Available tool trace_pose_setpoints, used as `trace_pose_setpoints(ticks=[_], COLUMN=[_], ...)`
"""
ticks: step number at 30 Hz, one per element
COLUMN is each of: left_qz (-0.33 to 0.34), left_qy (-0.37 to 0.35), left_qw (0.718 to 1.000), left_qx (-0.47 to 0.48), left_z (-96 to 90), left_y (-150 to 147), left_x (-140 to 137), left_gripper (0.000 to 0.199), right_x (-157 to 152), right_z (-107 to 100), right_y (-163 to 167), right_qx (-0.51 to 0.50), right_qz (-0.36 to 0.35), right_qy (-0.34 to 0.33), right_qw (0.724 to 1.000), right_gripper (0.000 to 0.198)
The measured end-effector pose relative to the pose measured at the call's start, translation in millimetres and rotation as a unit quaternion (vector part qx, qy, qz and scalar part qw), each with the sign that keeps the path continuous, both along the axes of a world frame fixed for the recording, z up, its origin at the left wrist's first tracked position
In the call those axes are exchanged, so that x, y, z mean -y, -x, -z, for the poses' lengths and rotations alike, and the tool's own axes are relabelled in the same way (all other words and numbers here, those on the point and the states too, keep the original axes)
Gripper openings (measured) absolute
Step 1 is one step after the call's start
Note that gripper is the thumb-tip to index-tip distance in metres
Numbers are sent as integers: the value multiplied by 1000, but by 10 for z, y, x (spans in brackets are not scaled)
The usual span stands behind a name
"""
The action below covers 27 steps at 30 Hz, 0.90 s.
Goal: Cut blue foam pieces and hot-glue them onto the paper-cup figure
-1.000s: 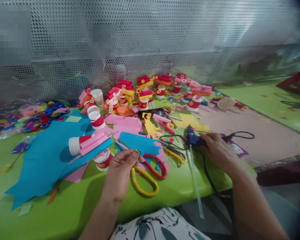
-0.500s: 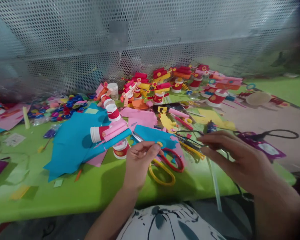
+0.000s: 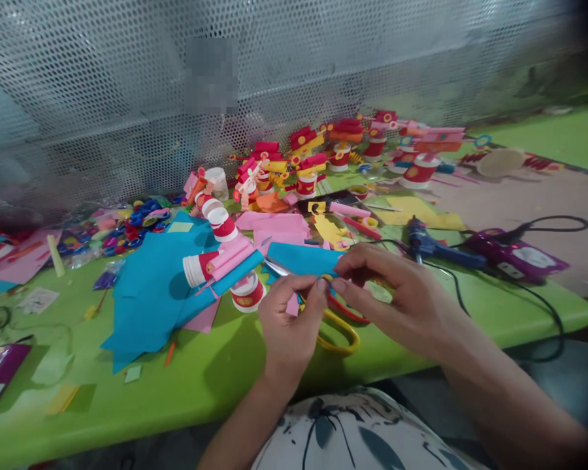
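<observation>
Yellow disc (image 3: pixel 326 277) at your fingers

Your left hand (image 3: pixel 291 320) pinches the disc near the loop-handled scissors (image 3: pixel 342 350); your right hand's (image 3: pixel 402 300) fingers meet its edge, whether gripping you can't tell. Farther over the smooth green bench (image 3: pixel 176 398) are a red-and-white cup (image 3: pixel 249 296), blue glue gun (image 3: pixel 445 250) and purple socket box (image 3: pixel 514 253), its label too blurred to read.

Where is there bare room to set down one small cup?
Bare table shows between the blue paper and the left hand, along the front edge. Another patch, on the beige surface, lies between the pale disc and purple box. The middle, around the scissors, is crowded.
</observation>
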<state>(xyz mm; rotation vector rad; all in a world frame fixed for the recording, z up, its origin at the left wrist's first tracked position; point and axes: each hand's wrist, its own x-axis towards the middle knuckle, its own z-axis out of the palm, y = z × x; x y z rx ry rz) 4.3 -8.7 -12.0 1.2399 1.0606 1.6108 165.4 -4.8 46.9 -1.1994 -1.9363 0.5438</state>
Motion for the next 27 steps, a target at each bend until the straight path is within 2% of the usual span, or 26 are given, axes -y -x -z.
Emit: trace_pose_setpoints(ticks=[5,17,21,27], left_qz=[-30,-18,2,85], left_qy=[-29,-46,-30,59], left_qw=[998,994,998,994], left_qx=[-36,-93,-63,32], left_z=[25,10,-22,-105], left_y=[0,10,14,29], left_x=[5,11,23,33], left_gripper=[6,7,6,18], right_x=[-14,-22,-24,-25], right_z=[-22,-11,-17,-7], right_y=[26,-2,3,-2], right_qx=[7,3,-3,-21], right_qz=[0,-5,-4,3], right_qy=[-32,-10,-2,20], right_qw=[999,1000,1000,1000], right_gripper=[9,9,10,11])
